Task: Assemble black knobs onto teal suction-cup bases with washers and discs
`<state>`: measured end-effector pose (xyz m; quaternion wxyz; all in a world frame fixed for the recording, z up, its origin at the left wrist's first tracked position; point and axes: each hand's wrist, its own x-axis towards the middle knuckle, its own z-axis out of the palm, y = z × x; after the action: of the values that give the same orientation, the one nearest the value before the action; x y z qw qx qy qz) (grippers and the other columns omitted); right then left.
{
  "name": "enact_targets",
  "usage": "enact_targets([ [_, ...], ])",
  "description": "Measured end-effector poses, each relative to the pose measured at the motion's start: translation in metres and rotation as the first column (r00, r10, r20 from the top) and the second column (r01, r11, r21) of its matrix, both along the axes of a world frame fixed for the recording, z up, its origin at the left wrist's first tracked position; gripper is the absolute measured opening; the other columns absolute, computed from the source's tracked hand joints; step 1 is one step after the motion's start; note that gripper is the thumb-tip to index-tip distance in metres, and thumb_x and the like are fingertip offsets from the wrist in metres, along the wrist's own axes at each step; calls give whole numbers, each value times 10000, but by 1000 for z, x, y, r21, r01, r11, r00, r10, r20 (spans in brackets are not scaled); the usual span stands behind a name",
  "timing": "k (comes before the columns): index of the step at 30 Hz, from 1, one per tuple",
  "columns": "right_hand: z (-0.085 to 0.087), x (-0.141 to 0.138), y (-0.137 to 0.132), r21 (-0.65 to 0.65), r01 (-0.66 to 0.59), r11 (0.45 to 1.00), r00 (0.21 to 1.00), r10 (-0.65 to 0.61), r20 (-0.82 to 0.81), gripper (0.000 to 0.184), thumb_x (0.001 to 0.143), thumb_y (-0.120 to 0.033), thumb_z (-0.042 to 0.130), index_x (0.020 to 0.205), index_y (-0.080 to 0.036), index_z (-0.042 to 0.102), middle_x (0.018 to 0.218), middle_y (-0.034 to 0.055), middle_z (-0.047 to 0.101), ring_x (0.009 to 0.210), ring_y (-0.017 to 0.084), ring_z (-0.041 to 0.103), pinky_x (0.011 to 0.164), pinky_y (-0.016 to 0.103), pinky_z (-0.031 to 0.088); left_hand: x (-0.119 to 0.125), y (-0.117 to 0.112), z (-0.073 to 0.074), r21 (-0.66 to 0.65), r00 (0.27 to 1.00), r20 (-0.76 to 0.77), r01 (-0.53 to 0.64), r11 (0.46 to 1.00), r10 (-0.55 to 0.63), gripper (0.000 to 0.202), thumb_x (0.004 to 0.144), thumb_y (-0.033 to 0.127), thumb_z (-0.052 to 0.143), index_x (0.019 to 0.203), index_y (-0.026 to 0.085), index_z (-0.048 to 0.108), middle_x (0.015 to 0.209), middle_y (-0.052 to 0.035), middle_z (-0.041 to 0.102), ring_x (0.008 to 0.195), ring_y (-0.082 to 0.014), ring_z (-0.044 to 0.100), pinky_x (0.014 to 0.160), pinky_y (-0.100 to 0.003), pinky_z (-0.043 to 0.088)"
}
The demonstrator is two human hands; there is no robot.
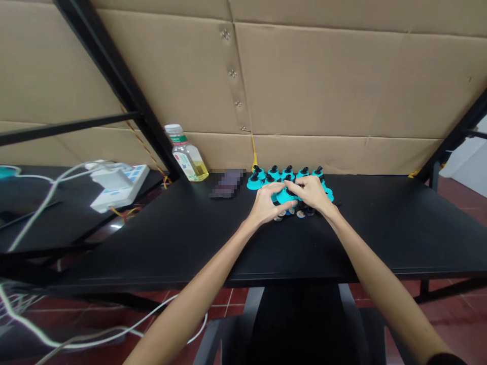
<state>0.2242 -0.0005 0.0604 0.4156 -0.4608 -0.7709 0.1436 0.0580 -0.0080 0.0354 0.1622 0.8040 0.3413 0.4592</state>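
A turquoise cone-shaped piece [286,196] with a black top is held between my two hands over the black table. My left hand [266,204] wraps its left side, thumb along the near edge and fingers behind. From the right, my right hand [310,192] closes its fingertips at the black top, which they partly cover. Behind my hands stand several similar turquoise pieces [254,182] with black tops, grouped close together. Small dark round parts [301,213] lie just below my hands; their kind is too small to tell.
A bottle of yellow liquid [190,158] stands at the back left beside a blurred-out flat object [228,183]. Cardboard [323,86] walls off the back of the black table [182,238]. Further left, a white power strip [122,187] and cables lie on another surface.
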Motion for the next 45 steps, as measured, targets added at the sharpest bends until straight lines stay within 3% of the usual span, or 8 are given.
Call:
enact_targets([
  [5, -2, 0, -3, -68, -53, 996, 992, 45, -117, 567, 814, -519, 548, 492, -206, 202, 517, -56, 171, 522, 82, 184, 487, 258, 176, -3, -8, 8, -164, 996, 20, 87, 983, -85, 315, 735, 502, 688, 742, 187, 701, 806, -31, 716, 808, -232, 651, 805, -389, 514],
  [14, 0, 3, -6, -165, -243, 956, 937, 187, -294, 583, 794, -530, 613, 491, -210, 232, 508, -73, 180, 502, 75, 185, 473, 251, 171, -8, -8, 12, -290, 981, 53, 196, 937, -189, 346, 779, 497, 636, 665, 172, 669, 650, 3, 623, 664, -179, 588, 646, -319, 487],
  [19, -4, 6, 1, -162, -226, 961, 932, 165, -321, 493, 752, -514, 666, 536, -199, 354, 554, -69, 271, 536, 78, 259, 497, 241, 220, -4, -5, 7, -120, 999, 29, 21, 993, -17, 394, 711, 470, 731, 942, 151, 707, 876, -67, 707, 795, -210, 643, 752, -364, 515],
  [22, -7, 7, 5, -164, -199, 966, 944, 143, -298, 456, 749, -530, 656, 574, -197, 399, 580, -61, 318, 562, 85, 291, 512, 238, 248, -2, -2, 3, 10, 997, -2, -81, 997, 81, 407, 697, 473, 746, 953, 160, 701, 980, -97, 704, 927, -242, 650, 846, -406, 515],
  [27, -6, 8, 6, -165, -198, 966, 963, 160, -215, 369, 754, -488, 652, 645, -189, 464, 617, -53, 386, 578, 87, 345, 534, 235, 288, -3, 4, -1, 168, 980, -125, -133, 977, 155, 400, 726, 461, 720, 1015, 188, 688, 1032, -89, 709, 1003, -269, 623, 908, -448, 489],
  [38, -8, 15, 5, -230, -278, 933, 949, 230, -215, 242, 737, -331, 685, 881, -191, 550, 711, -54, 471, 524, 64, 395, 518, 223, 338, -5, 10, -7, 219, 934, -261, -188, 958, 243, 418, 737, 408, 690, 1105, 214, 653, 1117, -70, 695, 1063, -279, 600, 924, -452, 439],
  [45, -2, 15, 1, -154, -298, 942, 953, 286, -99, 138, 830, -248, 580, 934, -207, 661, 854, 3, 612, 619, 88, 474, 591, 243, 379, -5, 10, -7, 210, 897, -322, -245, 946, 304, 398, 754, 525, 661, 1007, 218, 685, 972, -75, 716, 961, -288, 620, 840, -442, 460],
])
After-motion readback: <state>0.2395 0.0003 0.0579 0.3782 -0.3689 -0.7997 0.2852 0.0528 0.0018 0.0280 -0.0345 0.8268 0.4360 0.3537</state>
